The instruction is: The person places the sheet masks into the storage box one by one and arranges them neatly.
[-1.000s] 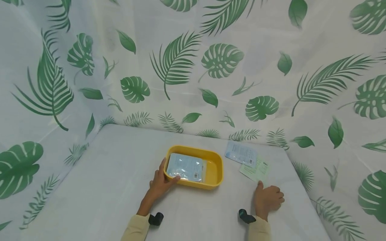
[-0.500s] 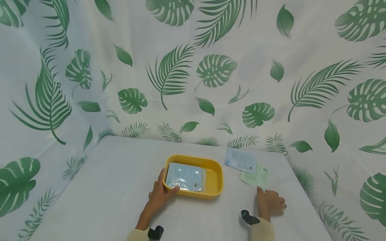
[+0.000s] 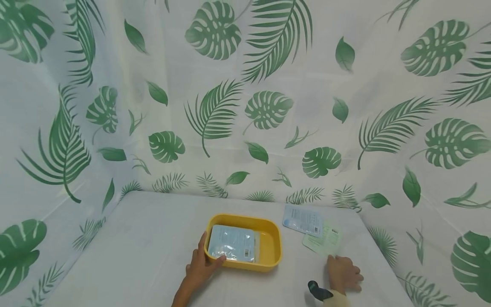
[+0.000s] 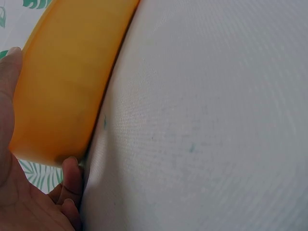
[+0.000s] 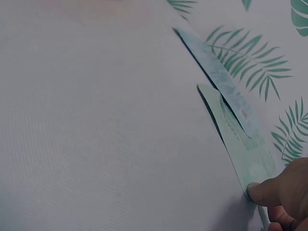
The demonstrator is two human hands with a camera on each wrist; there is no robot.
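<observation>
Fingers (image 3: 202, 245) of left hand (image 3: 200, 267) curled round near-left corner of yellow tray (image 3: 273, 249), one along the left wall, thumb hooked over the front rim and touching the packet inside; same grip from the left wrist view, thumb (image 4: 8, 72) against the tray's outer wall (image 4: 67, 82), other fingers tucked at its lower edge where tray meets cloth. Right hand (image 3: 344, 275) resting on the tabletop (image 3: 145, 251) well to the right of the tray, fingers loosely bent and closed on nothing; from the right wrist view, one fingertip (image 5: 262, 191) pressing on the near corner of pale green sachet (image 5: 240, 149), hand otherwise flat on the cloth. Light blue packet (image 3: 232, 243) lying flat in the left part of the tray, barcode toward the near edge, a strip of bare yellow floor to its right. Tray standing on the white-covered tabletop, roughly centred, near the front. Second light blue sachet (image 3: 303, 220) beyond and right of the tray, flat on the cloth, its near-right corner overlapping the green sachet (image 3: 323, 241); both apart from the tray. Black wrist-worn camera (image 3: 318, 291) at the right cuff, cream sleeve (image 3: 337, 299) just showing at the lower edge. White curtain with green leaf print (image 3: 245, 106) hung behind and at both sides of the tabletop.
</observation>
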